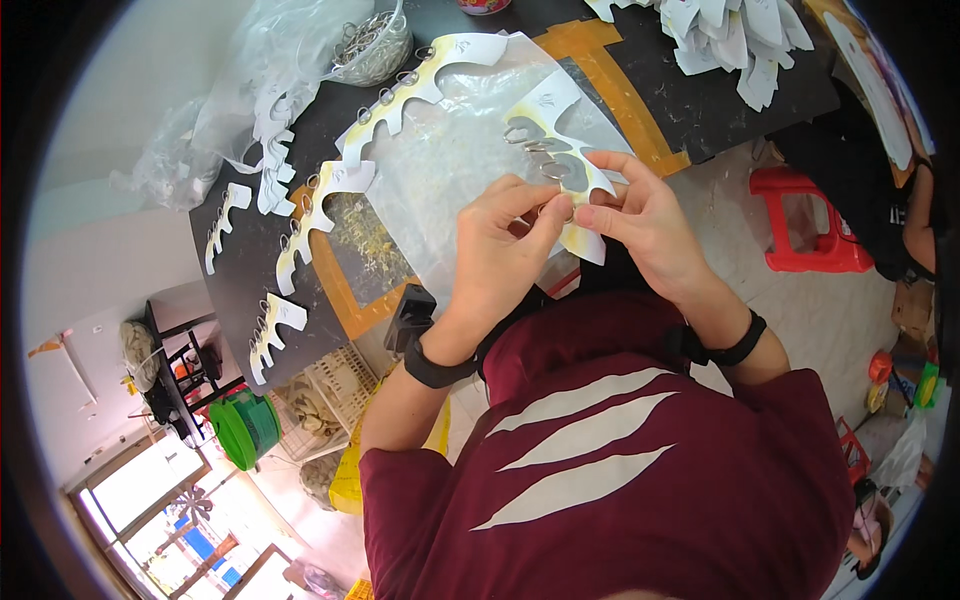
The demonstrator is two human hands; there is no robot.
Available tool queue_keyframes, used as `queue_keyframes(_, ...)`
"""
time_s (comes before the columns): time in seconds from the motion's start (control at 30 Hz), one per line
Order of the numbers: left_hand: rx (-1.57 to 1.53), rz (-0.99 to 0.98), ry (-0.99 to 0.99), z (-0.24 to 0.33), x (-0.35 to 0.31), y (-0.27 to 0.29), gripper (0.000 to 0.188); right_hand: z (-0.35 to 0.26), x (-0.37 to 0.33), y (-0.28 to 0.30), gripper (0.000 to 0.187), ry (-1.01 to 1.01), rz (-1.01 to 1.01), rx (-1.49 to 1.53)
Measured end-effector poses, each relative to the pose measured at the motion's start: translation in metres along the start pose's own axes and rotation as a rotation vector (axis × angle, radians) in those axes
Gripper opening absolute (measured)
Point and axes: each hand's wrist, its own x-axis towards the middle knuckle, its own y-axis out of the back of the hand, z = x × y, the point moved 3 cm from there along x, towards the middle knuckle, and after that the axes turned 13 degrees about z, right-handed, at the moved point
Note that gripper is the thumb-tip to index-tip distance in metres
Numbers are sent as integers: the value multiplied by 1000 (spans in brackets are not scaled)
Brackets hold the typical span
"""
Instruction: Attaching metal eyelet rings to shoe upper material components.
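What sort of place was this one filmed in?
Probably a small informal workshop, judging by the black table, the basket of metal rings and the heap of white cut-out pieces.

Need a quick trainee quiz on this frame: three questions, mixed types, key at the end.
1. Multiple choice: what colour is the plastic stool to the right of the table? A blue; B red; C white.
2. True or false: the container of metal rings stands at the table's far side.
3. Short answer: which of the wearer's hands are at the scalloped white card?

Key: 1. B. 2. True. 3. Both: left hand and right hand.
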Motion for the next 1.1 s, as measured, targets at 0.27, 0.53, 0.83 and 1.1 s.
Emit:
queue_keyframes(0.27,-584,-221,607,-20,2,5,28,0,3,-6,50,42,-1,97)
queue_keyframes(0.53,-860,-584,894,-24,-7,3,34,0,4,-8,53,123,-63,56)
queue_keyframes(0.83,-645,-126,670,-16,-3,-1,33,-2,7,-5,52,105,-10,90)
queue_keyframes(1.1,-583,136,443,-6,-3,-3,35,-2,13,-11,48,45,-1,228)
